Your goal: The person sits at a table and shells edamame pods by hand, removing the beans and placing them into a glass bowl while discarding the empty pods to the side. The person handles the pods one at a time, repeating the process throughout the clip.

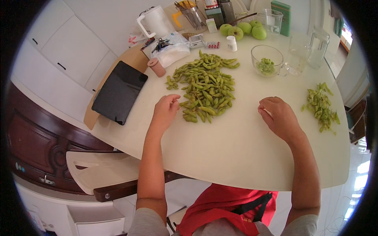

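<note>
A large pile of green soybean pods (208,85) lies on the pale tabletop (224,150). Just left of its lower part is my left hand (166,110), fingers curled; whether anything is between them cannot be told. My right hand (274,113) rests right of the pile, its fingertips bent together, and I cannot tell if they hold something small. Beyond it stands a clear glass cup (267,60) with shelled green beans (265,66) in it. A smaller heap of what look like opened pods (320,107) lies near the table's right edge.
At left, a black tablet (119,91) lies on cardboard beside a pinkish-brown cylinder (156,67). Along the back are a white electric kettle (158,22), keys on a plastic bag, a white pill bottle (231,43), green apples (235,32), a glass pitcher (298,56) and a glass bottle (319,48).
</note>
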{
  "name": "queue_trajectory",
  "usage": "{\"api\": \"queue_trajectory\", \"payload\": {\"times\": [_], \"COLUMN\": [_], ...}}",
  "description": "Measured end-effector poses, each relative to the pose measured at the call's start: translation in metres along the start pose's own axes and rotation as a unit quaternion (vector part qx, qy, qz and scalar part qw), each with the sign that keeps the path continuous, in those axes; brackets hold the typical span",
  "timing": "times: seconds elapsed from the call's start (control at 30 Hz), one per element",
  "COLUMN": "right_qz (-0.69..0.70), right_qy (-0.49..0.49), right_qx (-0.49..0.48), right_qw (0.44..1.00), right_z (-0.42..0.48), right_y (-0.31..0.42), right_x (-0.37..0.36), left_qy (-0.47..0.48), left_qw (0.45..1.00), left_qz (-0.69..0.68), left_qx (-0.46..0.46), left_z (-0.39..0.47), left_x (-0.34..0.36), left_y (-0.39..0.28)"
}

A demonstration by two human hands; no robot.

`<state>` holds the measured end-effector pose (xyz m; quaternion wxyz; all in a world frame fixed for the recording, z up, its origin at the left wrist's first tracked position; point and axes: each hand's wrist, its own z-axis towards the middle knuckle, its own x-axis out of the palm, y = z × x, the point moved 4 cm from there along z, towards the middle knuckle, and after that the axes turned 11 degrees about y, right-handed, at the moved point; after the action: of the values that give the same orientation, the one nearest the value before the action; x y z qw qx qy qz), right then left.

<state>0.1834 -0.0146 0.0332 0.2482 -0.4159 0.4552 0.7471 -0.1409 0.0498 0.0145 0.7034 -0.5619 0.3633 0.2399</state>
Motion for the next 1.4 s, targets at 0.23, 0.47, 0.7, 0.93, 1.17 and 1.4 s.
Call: {"api": "queue_trajectory", "payload": {"times": [0.23,0.47,0.7,0.93,1.17,1.4], "right_qz": [-0.016,-0.020,-0.022,0.109,0.541,0.587], "right_qy": [-0.009,-0.019,-0.001,-0.011,0.018,-0.015], "right_qx": [-0.006,-0.032,-0.018,0.004,0.093,0.149], "right_qw": [1.000,0.999,1.000,0.994,0.836,0.795], "right_z": [-0.001,-0.001,-0.001,0.001,0.008,0.007], "right_y": [-0.002,0.003,0.001,0.005,0.003,-0.012], "right_x": [0.000,-0.002,0.001,-0.002,0.013,0.013], "left_qy": [0.109,0.031,-0.012,0.089,0.299,0.043], "left_qw": [0.978,0.999,0.987,0.957,0.884,0.996], "left_qz": [0.168,0.003,-0.152,-0.274,-0.359,-0.043], "left_qx": [-0.050,-0.044,-0.050,0.004,0.031,0.069], "left_z": [0.020,0.030,0.032,0.038,0.026,0.034], "left_x": [0.020,0.009,-0.011,0.012,0.080,0.059], "left_y": [-0.046,-0.015,-0.050,-0.092,-0.146,-0.111]}}
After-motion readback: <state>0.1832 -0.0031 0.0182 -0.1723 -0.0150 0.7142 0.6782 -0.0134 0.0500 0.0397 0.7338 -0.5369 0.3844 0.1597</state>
